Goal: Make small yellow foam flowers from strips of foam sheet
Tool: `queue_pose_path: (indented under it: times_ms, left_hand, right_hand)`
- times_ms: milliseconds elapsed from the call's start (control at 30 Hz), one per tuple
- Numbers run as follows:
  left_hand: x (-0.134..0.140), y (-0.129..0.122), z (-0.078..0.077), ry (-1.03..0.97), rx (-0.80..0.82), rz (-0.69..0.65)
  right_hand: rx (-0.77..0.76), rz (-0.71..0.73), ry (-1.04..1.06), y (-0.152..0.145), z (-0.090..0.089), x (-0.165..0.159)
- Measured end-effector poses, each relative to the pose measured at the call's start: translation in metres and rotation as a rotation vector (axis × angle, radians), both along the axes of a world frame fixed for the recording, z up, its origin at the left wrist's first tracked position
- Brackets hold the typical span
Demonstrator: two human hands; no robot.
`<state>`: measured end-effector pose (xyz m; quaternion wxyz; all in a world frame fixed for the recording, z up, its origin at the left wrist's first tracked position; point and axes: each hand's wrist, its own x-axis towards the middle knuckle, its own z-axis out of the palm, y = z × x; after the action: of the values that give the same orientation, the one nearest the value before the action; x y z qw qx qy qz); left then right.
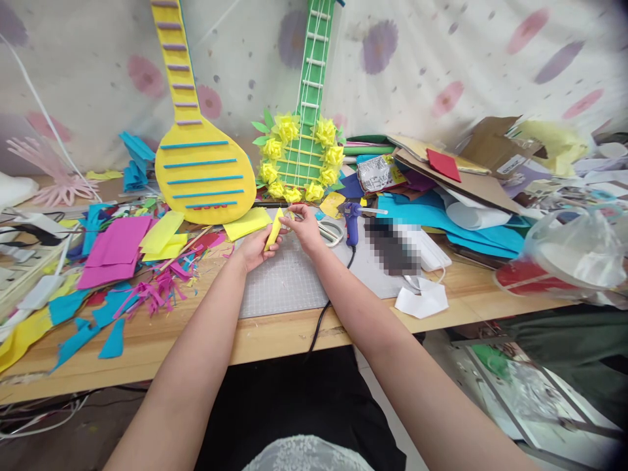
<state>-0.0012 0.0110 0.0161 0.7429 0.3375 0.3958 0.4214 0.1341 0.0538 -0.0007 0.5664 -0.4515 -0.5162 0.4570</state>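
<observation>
My left hand [258, 250] is closed around a folded yellow strip of crepe paper [273, 230], which stands up slantwise from the fingers. Close against its right side, my right hand [303, 226] has its fingertips pinched together; whatever lies between them is too small to make out. Both hands are above the grey cutting mat [275, 291]. Behind them leans a green paper instrument [307, 140] ringed with yellow paper flowers. A yellow paper instrument [206, 170] with blue strips stands to its left. Right of my right hand are scissors [331, 233] and a purple glue gun [352, 226].
Magenta paper [115, 248], yellow sheets and blue scraps cover the table's left side. The glue gun's black cord [321, 320] crosses the mat and the front edge. Cardboard [456, 180], blue sheets [456, 222] and a plastic-covered red container [540, 278] crowd the right.
</observation>
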Motion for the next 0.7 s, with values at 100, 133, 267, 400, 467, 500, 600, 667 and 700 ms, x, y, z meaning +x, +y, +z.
queue_pose_path:
  times_ms: [100,133,267,400,467,500,600,667,700]
  left_hand:
    - [0.003,0.0,-0.002,0.065,0.065,0.03]
    - [0.003,-0.001,-0.003,0.091,0.09,0.031]
    - [0.006,-0.004,-0.004,0.205,0.167,0.047]
    - [0.007,-0.005,-0.001,0.248,0.176,0.086]
    - [0.006,-0.004,0.0,0.243,0.157,0.127]
    - [0.005,-0.003,0.0,0.234,0.146,0.152]
    - [0.003,-0.001,-0.001,0.195,0.13,0.207]
    - [0.003,0.0,-0.002,0.179,0.133,0.215]
    - [0.002,0.001,-0.003,0.174,0.136,0.22]
  right_hand:
    - [0.019,-0.014,-0.01,-0.001,0.0,0.0]
    - [0.025,-0.015,-0.016,-0.001,0.001,0.001]
    - [0.044,-0.022,-0.05,-0.002,0.002,0.0]
    - [0.042,0.003,-0.008,-0.001,0.003,0.002]
    - [0.047,0.023,0.04,0.001,0.005,0.007]
    - [0.056,0.041,0.051,0.001,0.006,0.011]
    - [0.136,0.158,-0.058,0.001,0.012,0.021]
    - [0.228,0.242,-0.225,0.0,0.016,0.024]
    - [0.273,0.268,-0.311,-0.001,0.017,0.025]
